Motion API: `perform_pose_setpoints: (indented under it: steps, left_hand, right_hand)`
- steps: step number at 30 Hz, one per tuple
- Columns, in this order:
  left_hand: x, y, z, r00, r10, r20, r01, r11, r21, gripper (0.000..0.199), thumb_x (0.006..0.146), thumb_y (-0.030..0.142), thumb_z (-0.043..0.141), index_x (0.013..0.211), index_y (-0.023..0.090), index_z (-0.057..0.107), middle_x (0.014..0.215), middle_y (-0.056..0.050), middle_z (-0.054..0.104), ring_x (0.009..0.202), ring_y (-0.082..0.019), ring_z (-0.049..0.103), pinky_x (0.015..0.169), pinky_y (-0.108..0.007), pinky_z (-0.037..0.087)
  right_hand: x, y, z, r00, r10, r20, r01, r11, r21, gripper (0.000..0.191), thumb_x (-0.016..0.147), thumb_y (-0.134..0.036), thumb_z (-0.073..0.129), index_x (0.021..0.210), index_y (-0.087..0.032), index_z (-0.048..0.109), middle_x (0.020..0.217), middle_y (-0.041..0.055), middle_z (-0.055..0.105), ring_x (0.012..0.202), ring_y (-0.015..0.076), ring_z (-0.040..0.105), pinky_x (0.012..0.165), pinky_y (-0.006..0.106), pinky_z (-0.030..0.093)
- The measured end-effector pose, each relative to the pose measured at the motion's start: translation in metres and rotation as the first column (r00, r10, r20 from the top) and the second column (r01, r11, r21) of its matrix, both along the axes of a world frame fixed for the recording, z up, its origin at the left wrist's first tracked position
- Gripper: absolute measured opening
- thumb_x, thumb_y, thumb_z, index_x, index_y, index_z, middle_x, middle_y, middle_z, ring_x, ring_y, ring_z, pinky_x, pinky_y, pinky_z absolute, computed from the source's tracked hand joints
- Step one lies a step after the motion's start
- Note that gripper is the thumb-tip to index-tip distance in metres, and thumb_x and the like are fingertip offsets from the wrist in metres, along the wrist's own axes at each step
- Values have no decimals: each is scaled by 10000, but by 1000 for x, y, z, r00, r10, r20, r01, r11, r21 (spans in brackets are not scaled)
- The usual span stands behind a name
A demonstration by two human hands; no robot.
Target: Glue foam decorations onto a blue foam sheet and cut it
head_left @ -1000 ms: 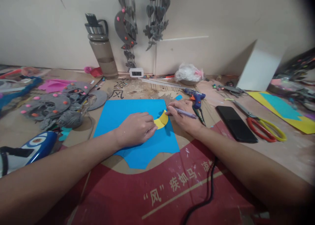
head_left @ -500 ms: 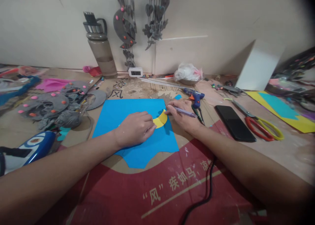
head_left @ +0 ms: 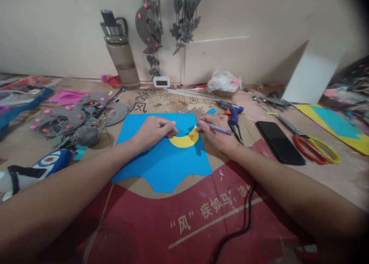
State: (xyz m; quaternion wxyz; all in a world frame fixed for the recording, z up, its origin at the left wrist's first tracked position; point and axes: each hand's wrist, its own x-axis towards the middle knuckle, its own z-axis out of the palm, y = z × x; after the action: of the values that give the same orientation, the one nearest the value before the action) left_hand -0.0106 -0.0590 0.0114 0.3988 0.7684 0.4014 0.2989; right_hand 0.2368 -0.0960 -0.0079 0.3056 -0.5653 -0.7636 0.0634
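Observation:
A yellow paper crescent lies over a blue sheet whose near edge is cut in curves. My left hand is closed at the crescent's left end, thumb and fingers pinched together there. At the other tip, the fingertips of my right hand touch the yellow paper. That hand is also closed around a purple pen, which points away to the right. Part of the crescent's left end is hidden under my left fingers.
Beyond my right hand lies a blue glue gun. A black phone and red-and-yellow-handled scissors are further right. Grey felt pieces are at left, a water bottle and small clock by the wall. A black cable crosses the red cardboard.
My left hand has moved up and left along the crescent, uncovering more of it. The crescent now lies flatter on the blue sheet. The right hand still holds the pen at the tip.

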Motion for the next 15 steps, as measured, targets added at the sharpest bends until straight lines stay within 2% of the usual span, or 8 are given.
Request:
perform_pose_setpoints:
  steps: [3, 6, 10, 15]
  left_hand:
    - [-2, 6, -2, 989, 32, 144, 2, 973, -230, 408, 827, 555, 669, 740, 169, 769, 807, -100, 785, 769, -214, 739, 749, -348, 609]
    - [-3, 7, -2, 978, 54, 199, 12, 949, -314, 412, 807, 562, 700, 755, 161, 777, 820, -105, 783, 782, -213, 739, 767, -357, 615]
    - [-3, 4, 2, 958, 110, 266, -24, 951, -307, 425, 823, 548, 689, 751, 137, 770, 798, -100, 771, 744, -198, 727, 769, -358, 618]
    - [-5, 5, 8, 914, 171, 369, -118, 980, -162, 419, 864, 517, 628, 736, 137, 748, 771, -76, 761, 714, -193, 718, 755, -370, 613]
  right_hand:
    - [0, 0, 0, 1000, -1, -4, 1, 1000, 2, 291, 1032, -409, 419, 956, -243, 646, 876, 17, 792, 962, 239, 675, 928, 458, 308]
    - [0, -1, 1, 1000, 9, -5, -9, 1000, -5, 285, 1031, -404, 420, 954, -240, 640, 875, 12, 794, 956, 232, 681, 944, 454, 304]
    - [-1, -2, 1, 1000, 5, 1, -5, 1000, 10, 279, 1029, -405, 427, 945, -239, 636, 869, 15, 794, 965, 246, 675, 940, 460, 303]
    - [0, -1, 1, 1000, 14, 14, -14, 1000, 16, 304, 1032, -413, 409, 939, -240, 641, 888, 30, 795, 958, 256, 673, 928, 468, 308]
